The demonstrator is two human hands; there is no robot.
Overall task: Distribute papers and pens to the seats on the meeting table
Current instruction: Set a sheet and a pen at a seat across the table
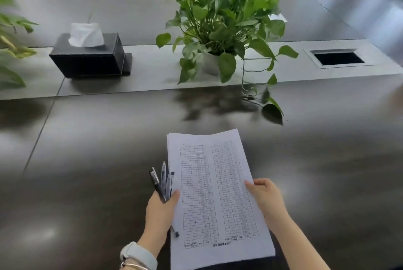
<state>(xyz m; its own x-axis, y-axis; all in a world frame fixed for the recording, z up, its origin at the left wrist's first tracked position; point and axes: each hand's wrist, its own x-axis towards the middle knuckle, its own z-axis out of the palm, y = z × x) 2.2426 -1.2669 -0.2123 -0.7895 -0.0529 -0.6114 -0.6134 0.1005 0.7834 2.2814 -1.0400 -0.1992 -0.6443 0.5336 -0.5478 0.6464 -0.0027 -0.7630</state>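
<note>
Several white sheets of paper printed with tables (pixel 218 200) sit in a stack in my two hands, held just above the dark shiny meeting table (pixel 87 171). The stack points away from me, and the print is upside down from where I look.

My right hand (pixel 267 199) holds the right edge of the stack. My thumb lies on top of the paper and my other fingers are curled under it, where I cannot see them.

My left hand (pixel 160 211) holds the left edge of the stack. My thumb presses on top of the paper. The same hand also grips a bunch of dark pens (pixel 162 182), and my fingers are curled round them. The pens stick up past my fingers, just beside the paper. One pen end pokes out under my hand near my wrist. I cannot tell just how many pens there are. A pale grey watch band (pixel 139 255) is on my left wrist.

Farther away, a lighter grey strip runs across the middle of the table. On it stands a leafy green plant in a white pot (pixel 220 23). To the left of the plant is a black tissue box with a white tissue sticking out (pixel 89 54). To the right of the plant is a dark square hole in the table (pixel 339 58).
</note>
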